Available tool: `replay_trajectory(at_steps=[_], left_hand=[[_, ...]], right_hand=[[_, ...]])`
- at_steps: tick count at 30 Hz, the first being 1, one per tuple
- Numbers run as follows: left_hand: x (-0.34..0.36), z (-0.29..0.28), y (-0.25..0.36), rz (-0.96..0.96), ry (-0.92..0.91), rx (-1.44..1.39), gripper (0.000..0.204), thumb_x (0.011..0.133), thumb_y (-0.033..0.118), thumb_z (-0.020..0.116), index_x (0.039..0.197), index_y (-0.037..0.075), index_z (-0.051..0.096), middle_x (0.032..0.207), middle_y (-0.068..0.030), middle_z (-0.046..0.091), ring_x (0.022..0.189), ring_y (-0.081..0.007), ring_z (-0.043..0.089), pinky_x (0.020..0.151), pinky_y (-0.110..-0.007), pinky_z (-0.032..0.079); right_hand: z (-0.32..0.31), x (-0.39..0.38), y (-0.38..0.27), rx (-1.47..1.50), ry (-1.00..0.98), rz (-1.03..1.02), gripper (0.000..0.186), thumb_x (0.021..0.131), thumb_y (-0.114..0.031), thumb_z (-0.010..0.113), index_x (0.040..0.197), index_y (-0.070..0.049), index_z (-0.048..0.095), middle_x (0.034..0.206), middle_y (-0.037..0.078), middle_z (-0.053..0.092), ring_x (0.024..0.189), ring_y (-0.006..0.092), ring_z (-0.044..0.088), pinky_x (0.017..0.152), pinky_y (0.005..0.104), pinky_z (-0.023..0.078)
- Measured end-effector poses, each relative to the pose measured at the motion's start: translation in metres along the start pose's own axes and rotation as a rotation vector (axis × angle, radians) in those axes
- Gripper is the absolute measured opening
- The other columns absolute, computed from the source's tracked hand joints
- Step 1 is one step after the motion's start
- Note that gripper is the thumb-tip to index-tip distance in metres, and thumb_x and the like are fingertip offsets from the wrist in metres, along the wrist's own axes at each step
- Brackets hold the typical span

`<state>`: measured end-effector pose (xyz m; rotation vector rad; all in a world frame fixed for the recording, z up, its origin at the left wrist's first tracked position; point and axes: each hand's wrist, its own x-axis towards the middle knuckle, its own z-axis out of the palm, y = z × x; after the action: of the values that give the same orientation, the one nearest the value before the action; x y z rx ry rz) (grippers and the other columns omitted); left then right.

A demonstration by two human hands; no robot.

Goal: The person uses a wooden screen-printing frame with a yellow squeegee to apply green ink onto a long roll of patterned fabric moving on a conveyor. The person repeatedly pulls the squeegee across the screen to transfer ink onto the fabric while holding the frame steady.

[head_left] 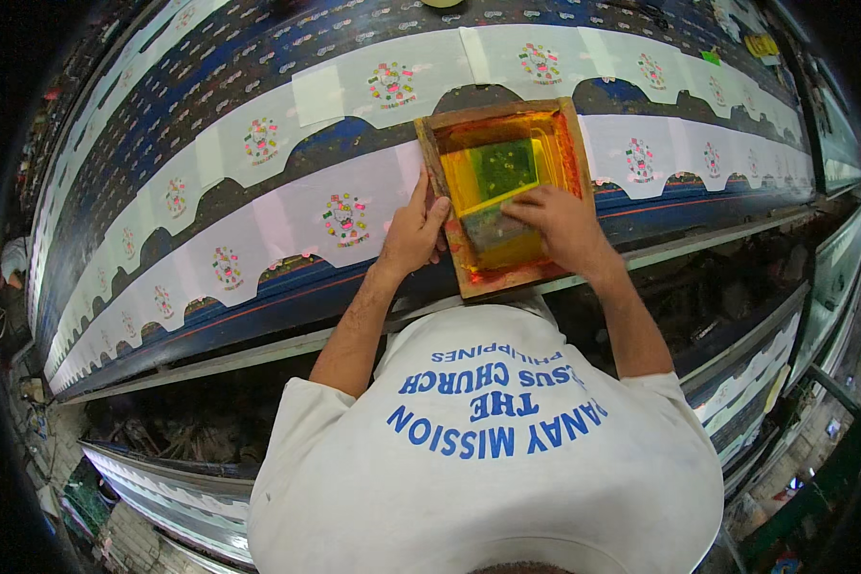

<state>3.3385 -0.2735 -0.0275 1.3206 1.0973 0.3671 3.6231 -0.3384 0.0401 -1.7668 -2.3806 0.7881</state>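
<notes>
A wooden screen-printing frame [497,112] lies on the white fabric pieces of the long table in front of me. Its mesh is yellow with a green patch, and red-orange ink smears its inner edges. My left hand [414,230] grips the frame's left side, thumb against the wood and fingers along the edge. Inside the frame, my right hand [557,222] is closed on a squeegee [493,228], which slants across the mesh; my fingers cover its right end. White fabric [287,215] printed with small colourful cartoon motifs runs to both sides of the frame.
A second row of printed white fabric [344,86] lies beyond the first on the dark table [258,297]. A metal rail [230,359] borders its near edge. More tables with fabric stand behind me [177,488] and at right [837,277]. A yellow object [761,45] sits far right.
</notes>
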Motion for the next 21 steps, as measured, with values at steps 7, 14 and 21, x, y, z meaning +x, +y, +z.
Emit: replay_trajectory(at_steps=[7, 14, 21], left_hand=[[0.007, -0.001, -0.001, 0.010, 0.034, 0.008, 0.078, 0.116, 0.036, 0.059, 0.179, 0.015, 0.018, 0.069, -0.0058, 0.068, 0.048, -0.0132, 0.064, 0.042, -0.030, 0.054], [0.007, -0.003, 0.004, -0.015, 0.034, 0.015, 0.079, 0.115, 0.035, 0.060, 0.178, 0.011, 0.020, 0.064, -0.0046, 0.066, 0.047, -0.0134, 0.064, 0.043, -0.030, 0.054], [0.007, -0.003, 0.010, 0.030, 0.016, 0.145, 0.077, 0.116, 0.036, 0.058, 0.177, 0.008, 0.021, 0.072, -0.0101, 0.072, 0.053, -0.0170, 0.069, 0.047, -0.032, 0.056]], right_hand=[[0.021, -0.044, -0.015, -0.073, 0.091, -0.062, 0.059, 0.083, 0.003, 0.078, 0.139, -0.015, 0.074, 0.138, 0.009, 0.072, 0.129, 0.0335, 0.066, 0.110, 0.0470, 0.055], [-0.007, 0.005, 0.016, -0.102, 0.318, -0.030, 0.064, 0.082, 0.006, 0.075, 0.142, -0.016, 0.073, 0.137, 0.009, 0.072, 0.128, 0.0328, 0.067, 0.109, 0.0465, 0.055], [-0.041, 0.067, 0.056, -0.069, 0.273, 0.054, 0.060, 0.085, 0.006, 0.072, 0.140, -0.016, 0.074, 0.135, 0.010, 0.074, 0.128, 0.0351, 0.068, 0.108, 0.0469, 0.058]])
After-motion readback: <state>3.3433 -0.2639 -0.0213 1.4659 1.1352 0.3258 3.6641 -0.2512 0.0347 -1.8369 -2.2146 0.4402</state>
